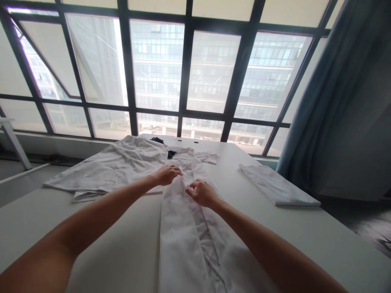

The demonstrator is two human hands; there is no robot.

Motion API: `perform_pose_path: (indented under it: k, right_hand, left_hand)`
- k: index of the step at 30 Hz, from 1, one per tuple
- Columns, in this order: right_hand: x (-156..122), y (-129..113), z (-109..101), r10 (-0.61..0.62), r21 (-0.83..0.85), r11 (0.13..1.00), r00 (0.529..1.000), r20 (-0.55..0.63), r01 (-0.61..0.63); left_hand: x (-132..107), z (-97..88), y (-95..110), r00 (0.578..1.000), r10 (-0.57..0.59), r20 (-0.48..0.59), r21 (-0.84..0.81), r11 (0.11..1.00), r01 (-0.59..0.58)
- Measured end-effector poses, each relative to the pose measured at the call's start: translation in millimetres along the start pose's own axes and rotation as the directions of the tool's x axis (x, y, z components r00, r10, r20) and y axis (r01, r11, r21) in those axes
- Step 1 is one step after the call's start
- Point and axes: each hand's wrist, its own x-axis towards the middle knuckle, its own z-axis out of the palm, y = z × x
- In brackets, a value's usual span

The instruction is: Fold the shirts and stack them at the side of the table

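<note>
A long white coat (179, 228) lies lengthwise on the white table (116, 252), running from the far end toward me. Its left side is folded inward to a straight edge, and crumpled fabric shows along the middle. My left hand (168, 175) is closed on the cloth in the coat's upper part, fingertips pointing right. A little nearer and to the right, my right hand (203, 193) has its fingers curled and pinched at the middle seam. The exact grip of both hands is partly hidden. A dark patch (171, 154) sits near the collar end.
Another white garment (119, 162) is spread, wrinkled, at the far left of the table. A flat folded white garment (281, 185) lies at the right edge. Beyond are large framed windows (157, 65) and a blue-grey curtain (317, 110). A white metal frame (16, 146) stands left.
</note>
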Motion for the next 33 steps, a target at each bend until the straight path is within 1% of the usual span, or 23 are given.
perform_pose_path:
  k: [2, 5, 7, 9, 11, 13, 15, 17, 19, 22, 23, 24, 28, 31, 33]
  right_hand:
    - [18.7, -6.3, 6.6, 0.043, -0.04, 0.998, 0.999, 0.003, -0.043]
    - [37.4, -11.6, 14.3, 0.126, -0.089, 0.988, 0.992, 0.033, -0.122]
    - [43.6, -12.5, 17.4, 0.155, -0.095, 0.984, 0.987, 0.033, -0.151]
    - [46.2, -12.0, 18.8, 0.15, -0.061, 0.987, 0.989, 0.009, -0.15]
    - [47.3, -9.9, 18.7, 0.144, 0.027, 0.989, 0.989, -0.023, -0.143]
    - [48.2, -6.2, 17.9, 0.162, 0.165, 0.974, 0.986, -0.044, -0.153]
    - [49.9, -1.1, 17.7, 0.189, 0.305, 0.938, 0.981, -0.049, -0.166]
    - [51.9, 4.2, 19.3, 0.217, 0.409, 0.895, 0.975, -0.042, -0.181]
    - [53.7, 7.7, 22.9, 0.266, 0.512, 0.828, 0.964, 0.002, -0.229]
    - [53.8, 8.0, 30.8, 0.34, 0.648, 0.683, 0.932, 0.127, -0.337]
    - [53.0, 7.1, 33.6, 0.351, 0.667, 0.654, 0.924, 0.15, -0.356]
    - [51.7, 6.0, 36.2, 0.355, 0.672, 0.643, 0.921, 0.161, -0.366]
    - [45.6, 3.8, 42.8, 0.36, 0.636, 0.665, 0.914, 0.186, -0.391]
    - [43.8, 5.4, 44.5, 0.35, 0.599, 0.694, 0.914, 0.204, -0.399]
    - [44.6, 6.9, 45.7, 0.338, 0.559, 0.731, 0.92, 0.2, -0.391]
  left_hand:
    - [15.5, 8.3, -21.0, 0.996, 0.074, 0.049, 0.071, 0.994, -0.078]
    - [32.9, 16.0, -37.0, 0.976, 0.195, 0.096, 0.085, 0.975, -0.203]
    - [41.8, 16.0, -41.8, 0.966, 0.248, 0.075, 0.072, 0.965, -0.253]
    - [48.7, 13.4, -45.0, 0.96, 0.278, 0.033, 0.045, 0.959, -0.28]
    - [53.1, 10.3, -48.0, 0.959, 0.283, -0.009, 0.006, 0.959, -0.283]
    - [55.1, 8.0, -51.2, 0.961, 0.274, -0.03, -0.029, 0.961, -0.275]
    - [55.9, 6.6, -55.0, 0.96, 0.279, -0.036, -0.035, 0.959, -0.28]
    - [56.5, 6.3, -59.6, 0.952, 0.301, -0.047, -0.006, 0.953, -0.302]
    - [58.1, 7.8, -64.8, 0.947, 0.316, -0.063, 0.042, 0.948, -0.314]
    - [62.6, 15.4, -72.7, 0.954, 0.291, -0.08, 0.102, 0.954, -0.282]
    - [64.5, 19.1, -75.0, 0.958, 0.276, -0.082, 0.114, 0.957, -0.266]
    - [66.5, 23.0, -77.3, 0.962, 0.259, -0.082, 0.122, 0.961, -0.248]
    - [75.3, 35.6, -87.3, 0.983, 0.165, -0.085, 0.151, 0.977, -0.151]
    - [84.8, 38.6, -96.4, 0.992, 0.089, -0.086, 0.168, 0.983, -0.073]
    - [93.0, 40.2, -100.9, 0.996, 0.039, -0.082, 0.171, 0.985, -0.025]
